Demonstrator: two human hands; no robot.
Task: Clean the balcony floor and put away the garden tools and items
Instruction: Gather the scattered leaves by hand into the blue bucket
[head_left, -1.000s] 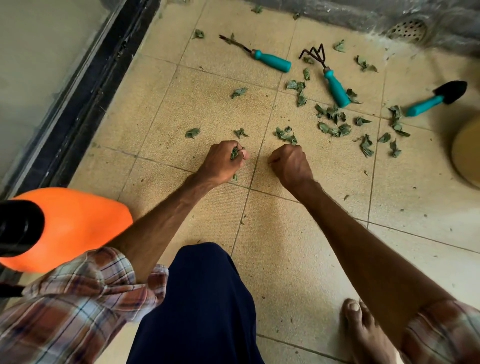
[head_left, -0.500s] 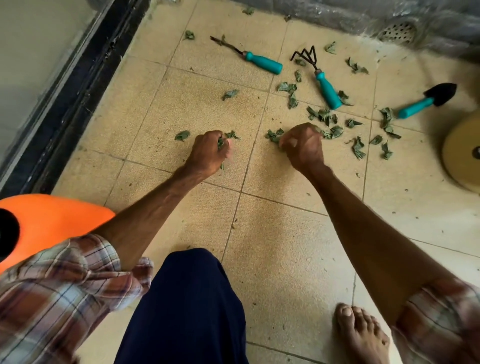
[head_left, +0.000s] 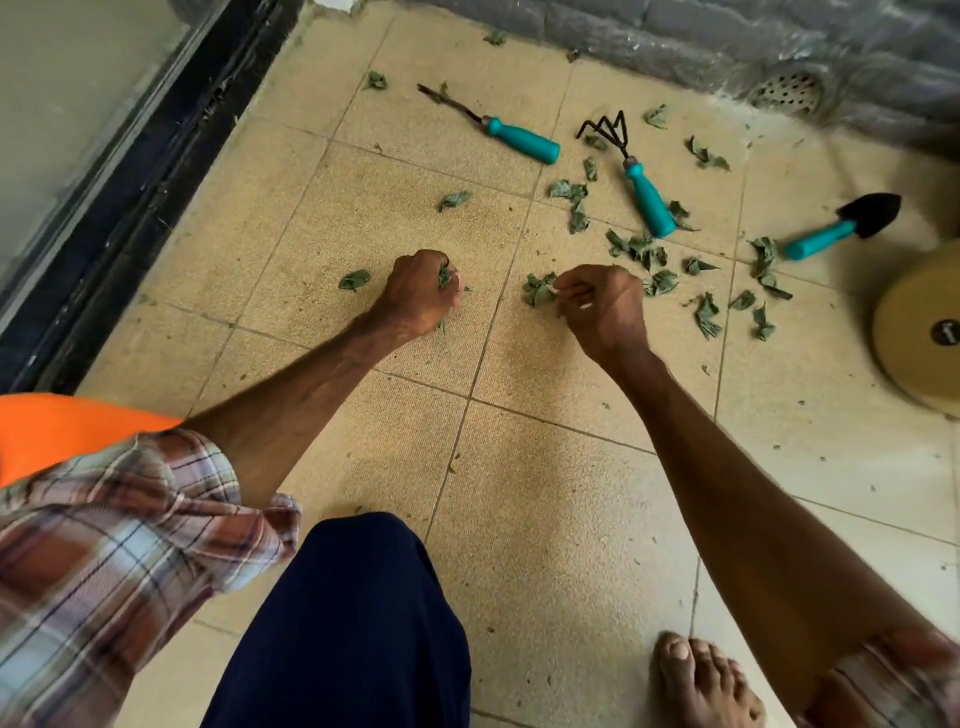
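Note:
My left hand (head_left: 418, 293) is a fist low over the beige tiled floor (head_left: 363, 228), gripping a bunch of green leaves that poke out between its fingers. My right hand (head_left: 602, 306) hovers just right of it, fingertips pinching a clump of leaves (head_left: 537, 291) on the tile. Several more leaves (head_left: 644, 254) are scattered to the right and beyond. Three teal-handled tools lie further off: a weeder (head_left: 519, 139), a small rake (head_left: 647, 200) and a black trowel (head_left: 841, 228).
A dark door track (head_left: 150, 171) and glass run along the left. An orange object (head_left: 62, 431) sits at the left edge. A round tan base (head_left: 919, 332) stands at the right. A floor drain (head_left: 787, 92) is by the grey back wall. My knee and bare foot are below.
My right hand has moved forward and right from beside the left fist to the clump of leaves and now pinches it. The left fist stays closed on its leaves.

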